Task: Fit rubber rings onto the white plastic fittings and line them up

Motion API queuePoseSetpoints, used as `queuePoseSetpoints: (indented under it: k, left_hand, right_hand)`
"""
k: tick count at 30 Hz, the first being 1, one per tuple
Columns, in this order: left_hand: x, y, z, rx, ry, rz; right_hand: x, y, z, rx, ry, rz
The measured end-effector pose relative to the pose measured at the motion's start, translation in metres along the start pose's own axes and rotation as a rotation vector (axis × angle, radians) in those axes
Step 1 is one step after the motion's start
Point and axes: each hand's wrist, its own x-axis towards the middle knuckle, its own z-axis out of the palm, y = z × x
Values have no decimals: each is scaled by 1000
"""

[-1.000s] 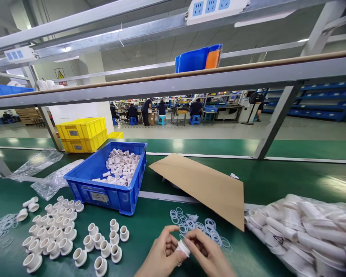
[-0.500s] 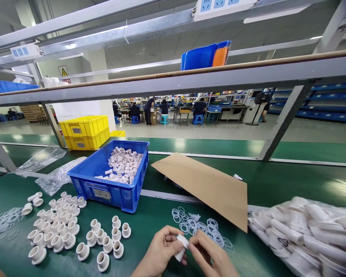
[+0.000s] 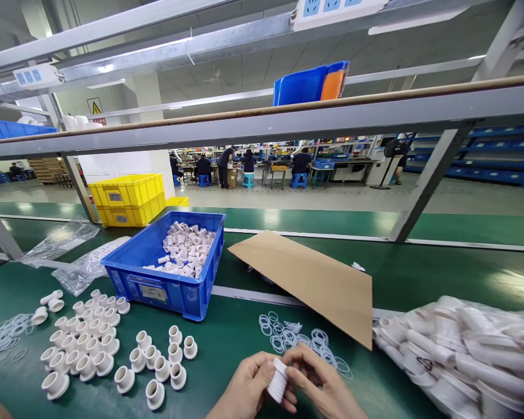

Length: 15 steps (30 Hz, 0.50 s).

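Between my two hands is a white ribbed plastic fitting (image 3: 278, 381), low in the middle of the view. My left hand (image 3: 254, 381) is closed around its left side, thumb along the ribs. The fingertips of my right hand (image 3: 317, 378) pinch its upper right edge; whether a ring is between them I cannot make out. Just behind my hands lies a loose pile of pale translucent rings (image 3: 283, 334). Several white flanged fittings (image 3: 161, 368) stand on the green bench to the left, and a larger group of the same fittings (image 3: 82, 343) stands farther left.
A blue bin (image 3: 157, 291) holds small white parts. Behind my hands lies a brown cardboard sheet (image 3: 314, 279). A clear bag of white tubes (image 3: 463, 349) sits at right. More rings (image 3: 4, 337) lie far left. Yellow crates (image 3: 126, 201) stand behind; a shelf (image 3: 227, 125) crosses above.
Both hands have shifted slightly right, and the fitting has turned so its ribbed side shows more. The right fingers have moved over its upper edge.
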Motion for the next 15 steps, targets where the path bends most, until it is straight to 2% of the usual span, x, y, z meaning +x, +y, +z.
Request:
queuePoseSetpoints:
  k: [3,5,11,15]
  left_hand:
    - [1,1,-3,171,-33,51]
    - [1,2,-4,196,-50,68]
    - [0,-5,-2,-161,50,-75]
    - [-2,-6,-2,-345,67,-156]
  right_hand:
    - [-3,-16,-1,-72,-58,-61]
    - [-4,-24,-1,-81,-55,-62]
    - [-4,-27,2,-54,-53,-69]
    - [-5,-28,3,-95,-17,-88]
